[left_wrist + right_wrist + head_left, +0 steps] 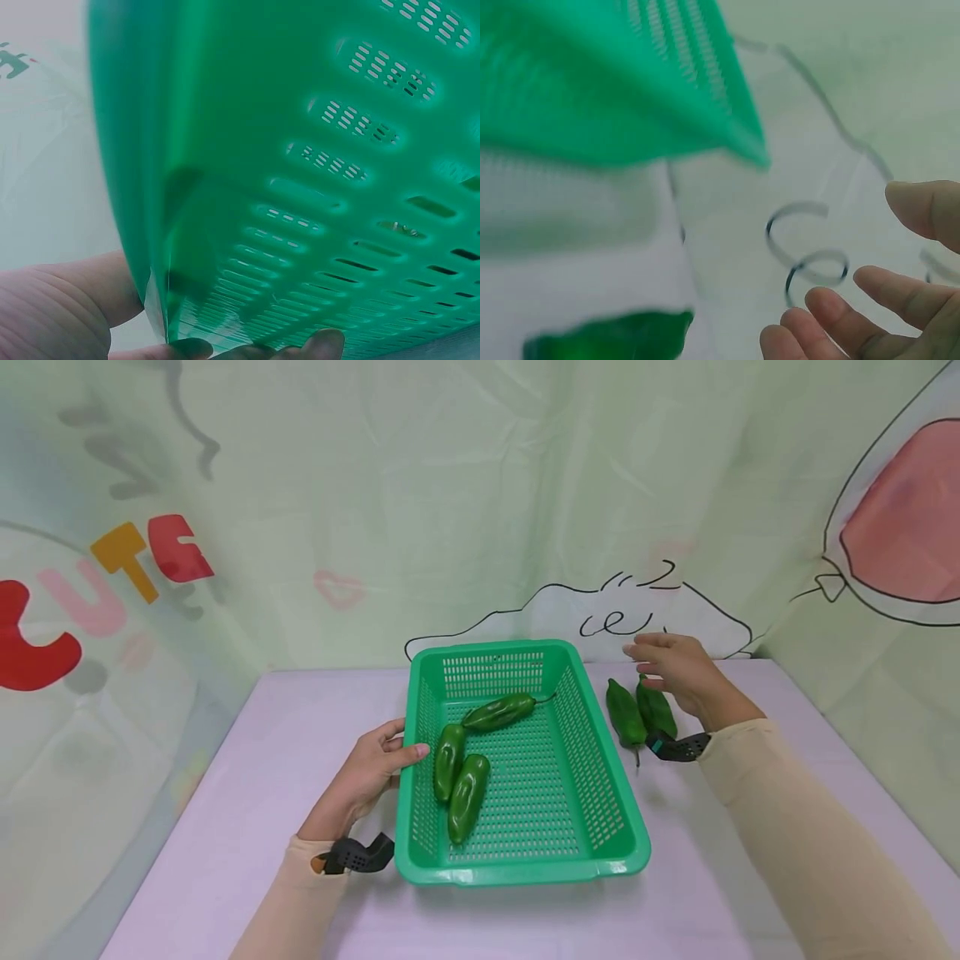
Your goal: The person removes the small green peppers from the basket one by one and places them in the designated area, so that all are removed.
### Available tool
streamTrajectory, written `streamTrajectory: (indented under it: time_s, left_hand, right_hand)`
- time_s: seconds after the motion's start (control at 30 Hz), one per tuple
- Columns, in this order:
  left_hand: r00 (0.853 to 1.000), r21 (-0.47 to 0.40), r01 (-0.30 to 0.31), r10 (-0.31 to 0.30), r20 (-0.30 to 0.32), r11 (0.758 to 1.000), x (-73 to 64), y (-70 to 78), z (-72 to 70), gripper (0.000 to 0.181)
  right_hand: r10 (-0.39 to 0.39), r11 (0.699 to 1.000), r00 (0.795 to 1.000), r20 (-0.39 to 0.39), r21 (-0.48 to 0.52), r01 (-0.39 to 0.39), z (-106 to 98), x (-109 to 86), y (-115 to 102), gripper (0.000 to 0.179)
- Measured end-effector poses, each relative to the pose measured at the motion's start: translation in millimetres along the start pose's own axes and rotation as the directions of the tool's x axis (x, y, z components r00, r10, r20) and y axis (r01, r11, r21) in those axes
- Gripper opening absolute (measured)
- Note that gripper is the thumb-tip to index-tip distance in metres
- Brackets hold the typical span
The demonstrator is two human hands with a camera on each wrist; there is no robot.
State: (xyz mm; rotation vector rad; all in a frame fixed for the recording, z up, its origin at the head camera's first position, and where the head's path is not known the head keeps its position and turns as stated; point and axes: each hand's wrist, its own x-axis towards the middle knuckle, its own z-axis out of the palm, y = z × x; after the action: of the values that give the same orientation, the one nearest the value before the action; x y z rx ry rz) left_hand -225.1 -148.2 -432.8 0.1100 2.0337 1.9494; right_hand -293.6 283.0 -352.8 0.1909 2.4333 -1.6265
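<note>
My left hand (372, 770) grips the left rim of a green plastic basket (517, 870), thumb over the edge and fingers beneath. The left wrist view shows the basket's slotted underside (360, 262) and fingertips against it. Inside, on the left half, lie three glossy green peppers: one stemmed pepper (501, 712), a second pepper (449, 763) and a third pepper (468, 799). My right hand (678, 672) hovers right of the basket with fingers extended, holding nothing. Below it on the table lie two more peppers, one pepper (626, 712) and another pepper (657, 710) partly behind the hand.
The basket stands over a pale lilac table (247, 827), its shadow falling below the near rim. A printed light-green curtain (465, 510) hangs behind the table's back edge and at both sides.
</note>
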Motion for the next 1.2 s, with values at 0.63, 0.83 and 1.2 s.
streamTrajectory:
  time_s: [0.63, 0.83, 1.2]
  left_hand:
    - [1.000, -0.003, 0.007, -0.007, 0.013, 1.000, -4.3, -2.7, -0.7, 0.067]
    - [1.000, -0.002, 0.003, -0.003, 0.013, 1.000, -2.5, -0.4, -0.9, 0.067]
    - [1.000, -0.011, 0.008, -0.008, 0.014, 1.000, 0.0, 3.2, -0.7, 0.066]
  right_hand:
    - [-0.035, 0.988, 0.987, 0.157, 0.157, 0.010, 87, -2.8, -55, 0.063]
    - [0.032, 0.983, 0.990, 0.136, 0.175, -0.056, 112, 5.2, -58, 0.062]
    - [0.170, 0.962, 0.976, 0.137, 0.192, -0.195, 135, 13.1, -42, 0.067]
